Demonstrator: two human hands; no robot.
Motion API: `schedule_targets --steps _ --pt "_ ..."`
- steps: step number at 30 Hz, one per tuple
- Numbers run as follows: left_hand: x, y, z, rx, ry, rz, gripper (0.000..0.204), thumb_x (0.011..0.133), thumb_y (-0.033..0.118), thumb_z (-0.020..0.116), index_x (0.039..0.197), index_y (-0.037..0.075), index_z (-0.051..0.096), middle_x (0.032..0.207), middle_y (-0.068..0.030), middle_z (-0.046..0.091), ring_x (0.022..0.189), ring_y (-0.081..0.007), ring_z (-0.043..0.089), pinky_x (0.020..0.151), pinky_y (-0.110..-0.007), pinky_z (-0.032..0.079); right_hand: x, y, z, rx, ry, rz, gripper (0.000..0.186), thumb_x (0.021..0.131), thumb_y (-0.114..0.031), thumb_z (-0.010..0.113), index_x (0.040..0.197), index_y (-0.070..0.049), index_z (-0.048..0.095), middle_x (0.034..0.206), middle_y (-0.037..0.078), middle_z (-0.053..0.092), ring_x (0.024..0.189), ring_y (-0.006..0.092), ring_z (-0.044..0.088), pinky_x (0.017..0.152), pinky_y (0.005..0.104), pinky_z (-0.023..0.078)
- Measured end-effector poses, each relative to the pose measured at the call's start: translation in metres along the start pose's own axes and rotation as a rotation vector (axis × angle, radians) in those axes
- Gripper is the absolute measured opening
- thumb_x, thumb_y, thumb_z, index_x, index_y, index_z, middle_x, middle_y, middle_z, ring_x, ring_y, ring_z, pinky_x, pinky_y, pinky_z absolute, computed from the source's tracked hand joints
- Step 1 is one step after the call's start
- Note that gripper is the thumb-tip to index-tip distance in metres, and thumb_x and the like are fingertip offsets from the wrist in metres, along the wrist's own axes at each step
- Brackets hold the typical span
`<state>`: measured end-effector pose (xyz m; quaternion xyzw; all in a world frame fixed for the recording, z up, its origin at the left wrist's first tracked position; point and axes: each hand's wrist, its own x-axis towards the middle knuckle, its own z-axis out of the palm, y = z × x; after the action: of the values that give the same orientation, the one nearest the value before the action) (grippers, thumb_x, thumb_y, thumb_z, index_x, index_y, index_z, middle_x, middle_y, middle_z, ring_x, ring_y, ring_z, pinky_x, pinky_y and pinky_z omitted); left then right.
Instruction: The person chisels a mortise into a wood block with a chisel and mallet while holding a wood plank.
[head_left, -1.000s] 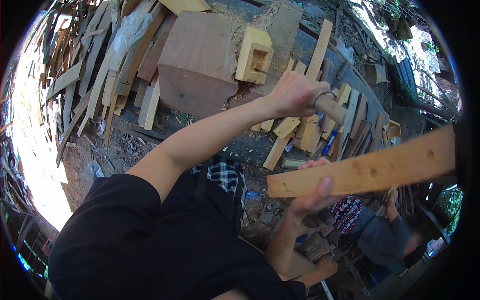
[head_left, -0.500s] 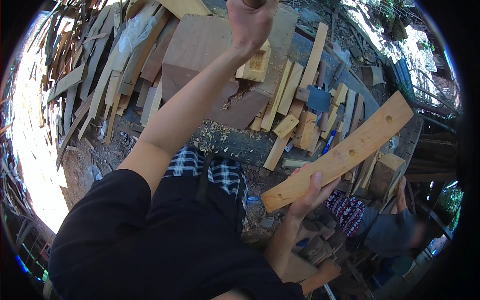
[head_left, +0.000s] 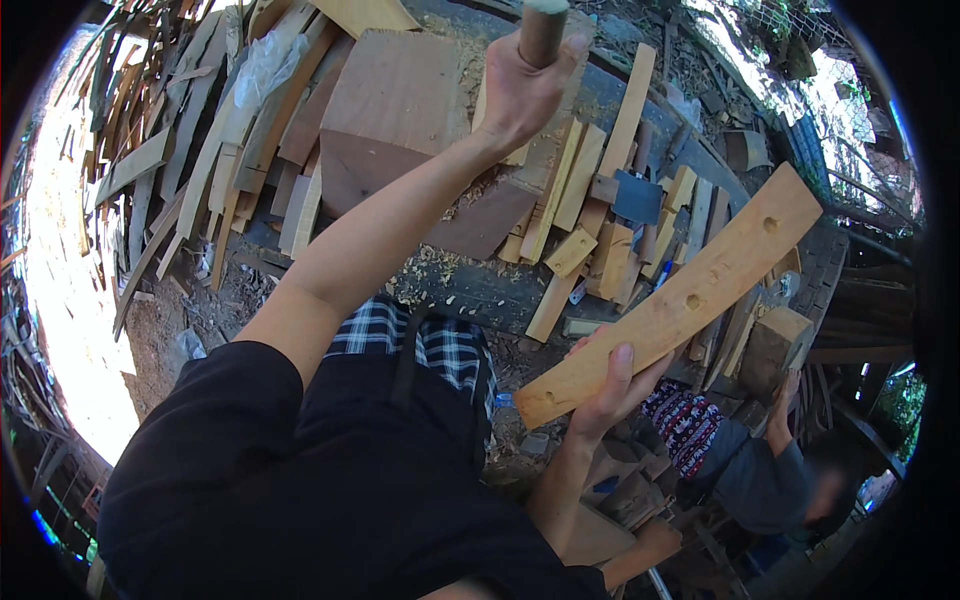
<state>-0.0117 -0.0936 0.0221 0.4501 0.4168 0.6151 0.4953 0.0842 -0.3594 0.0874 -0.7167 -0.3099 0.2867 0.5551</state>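
Observation:
My left hand (head_left: 525, 95) is raised at upper centre, gripping an upright round wooden handle (head_left: 541, 35); whatever is below the handle is hidden. Beneath it, a pale notched block (head_left: 478, 115), mostly hidden by the hand, sits by a large brown wooden block (head_left: 392, 85) with shavings around it. My right hand (head_left: 615, 395) grips the lower end of a long, slightly bowed light plank (head_left: 735, 268) with round holes along its face, held slanting over the bench.
The dark bench (head_left: 460, 298) carries wood offcuts (head_left: 575, 180), a small blue-grey piece (head_left: 637, 198) and a blue marker (head_left: 662, 273). Long slats (head_left: 160, 200) and a plastic bag (head_left: 265, 70) lie left. A co-worker (head_left: 760, 485) is low right, hand (head_left: 782, 410) by a wooden block (head_left: 775, 345).
My left hand rose sharply with the handle, then came slightly down and right. The plank in my right hand has tilted up at its far end.

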Motion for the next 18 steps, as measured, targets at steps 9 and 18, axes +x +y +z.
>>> schedule_targets --steps 9,18 --pt "-0.015 -0.005 0.019 0.18 -0.115 0.188 0.015 0.08 0.015 0.068 0.076 0.004 0.059 0.064 -0.0102 0.061 0.059 -0.0216 0.061 0.056 -0.033 0.047 0.024 -0.057 0.013 0.22 0.028 -0.208 0.07 0.085 -0.038 0.05 0.136 0.002 0.026 0.083 0.021 0.049 0.066 0.0252 0.052 0.056 0.0329 0.047" --pt "-0.043 -0.009 0.052 0.472 -0.307 0.296 0.02 0.066 0.015 0.071 0.082 0.011 0.06 0.066 -0.0135 0.062 0.067 -0.0367 0.062 0.058 -0.044 0.049 0.06 -0.032 0.003 -0.443 0.023 -0.443 0.06 0.084 -0.021 0.059 0.131 0.005 0.033 0.107 0.02 0.052 0.078 0.0254 0.056 0.074 0.0391 0.05"
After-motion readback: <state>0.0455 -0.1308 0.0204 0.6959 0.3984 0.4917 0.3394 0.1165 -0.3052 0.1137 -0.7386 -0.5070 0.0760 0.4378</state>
